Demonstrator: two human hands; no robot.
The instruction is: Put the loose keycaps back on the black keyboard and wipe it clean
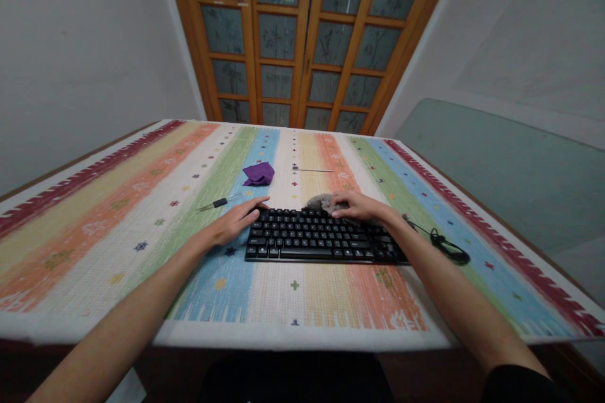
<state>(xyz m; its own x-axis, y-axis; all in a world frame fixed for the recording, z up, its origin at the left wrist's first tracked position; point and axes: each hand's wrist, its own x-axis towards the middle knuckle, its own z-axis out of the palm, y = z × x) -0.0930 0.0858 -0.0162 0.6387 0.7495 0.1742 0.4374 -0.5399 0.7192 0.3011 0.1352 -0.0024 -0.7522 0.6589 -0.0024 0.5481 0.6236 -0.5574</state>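
Note:
A black keyboard (307,236) lies flat on the striped tablecloth in front of me. At its upper left corner rests my left hand (241,217), fingers stretched along the back edge and thumb over the corner keys. My right hand (357,206) is closed on a crumpled grey cloth (324,203) at the keyboard's back edge, right of the middle. Part of that cloth spreads to the left of my fingers. The right forearm covers some of the keyboard's right end.
Beyond the keyboard lie a folded purple cloth (259,174) and a thin rod-like tool (314,170). A tool with a dark middle (220,203) sits left of my left hand. The coiled black cable (449,247) is at the right. Glass-paned wooden doors (302,44) stand behind the table.

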